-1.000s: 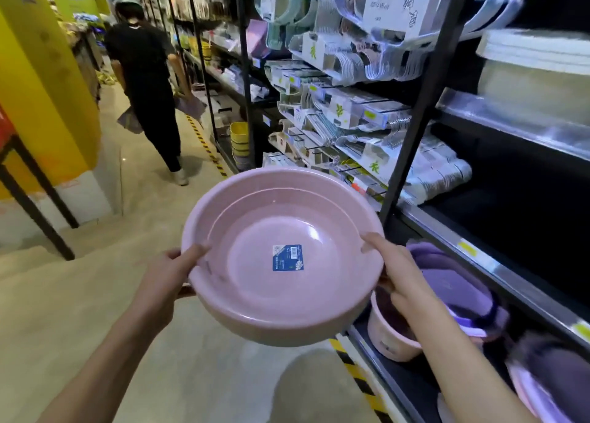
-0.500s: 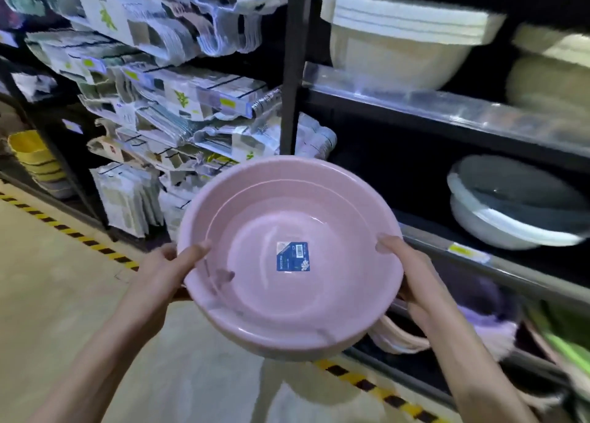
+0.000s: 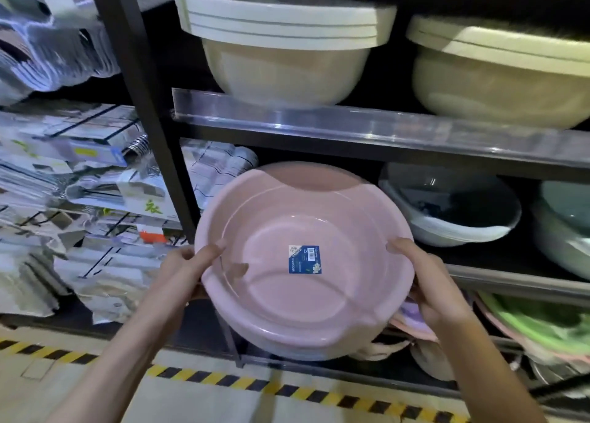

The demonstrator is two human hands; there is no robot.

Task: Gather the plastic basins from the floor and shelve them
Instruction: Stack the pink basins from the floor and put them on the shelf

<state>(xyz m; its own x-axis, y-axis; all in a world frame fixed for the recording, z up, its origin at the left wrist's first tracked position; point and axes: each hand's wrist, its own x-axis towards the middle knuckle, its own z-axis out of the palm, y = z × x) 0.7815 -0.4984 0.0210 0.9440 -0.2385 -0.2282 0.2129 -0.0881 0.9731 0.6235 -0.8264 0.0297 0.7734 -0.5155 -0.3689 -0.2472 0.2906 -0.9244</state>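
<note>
Several tiers make up the black shelving unit [image 3: 150, 128] that fills the view. Its upper shelf [image 3: 383, 135] carries two stacks of cream basins [image 3: 281, 39], and the middle shelf [image 3: 510, 282] holds a grey-and-white basin stack [image 3: 453, 211] with an open gap to its left. Lower down, a green basin [image 3: 542, 323] and other pale basins crowd the bottom tier, above the floor [image 3: 95, 390] with its yellow-and-black tape.

The pink basin [image 3: 303, 259] is held in the air in front of the middle shelf's open gap, touching no shelf as far as can be seen. Its mouth faces up and toward the camera, with the far rim tipped higher than the near one. It is round, so it has no true long axis; the line between its two flat rim lugs runs near to far. A blue label [image 3: 305, 259] sits on the inner bottom.

The left hand [image 3: 188, 272] and right hand [image 3: 427, 279] each have a closed grip on opposite sides of the rim, thumbs over the top edge and fingers curled beneath.

I judge the basin light, stiff but slightly flexible at the rim, smooth and somewhat slippery, and not fragile. The rolled rim looks like the best hold, since it gives fingers a lip to hook.
</note>
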